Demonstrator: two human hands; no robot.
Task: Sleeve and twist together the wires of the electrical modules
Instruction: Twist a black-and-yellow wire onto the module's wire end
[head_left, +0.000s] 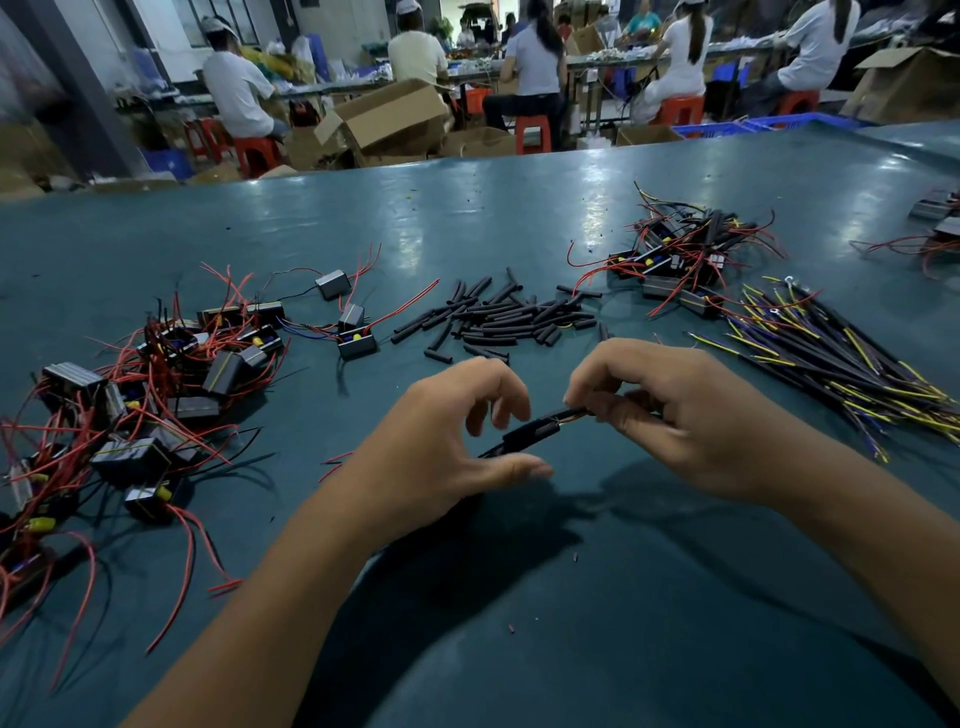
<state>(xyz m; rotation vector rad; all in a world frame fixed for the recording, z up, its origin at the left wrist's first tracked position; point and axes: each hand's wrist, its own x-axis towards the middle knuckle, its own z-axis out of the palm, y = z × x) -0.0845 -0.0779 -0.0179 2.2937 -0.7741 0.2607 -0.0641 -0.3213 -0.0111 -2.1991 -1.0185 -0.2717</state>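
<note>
**Pinching the wire joint above the table**

Your right hand (670, 410) pinches a thin bundle of wires (574, 414) between thumb and curled fingers, just above the teal table (467, 218). Those wires run left into a short black sleeve (530, 434), which lies between your two hands — tilted, its lower end toward your left thumb. Your left hand (441, 447) is loosely curled around the sleeve; whether its fingers actually touch it cannot be told.

Beyond your hands lies a scatter of black sleeve pieces (498, 317). To your left sits a heap of modules with red leads (150, 395); far right, a second tangled heap (680, 260), and beside it a fan of black-and-yellow wires (831, 364).
</note>
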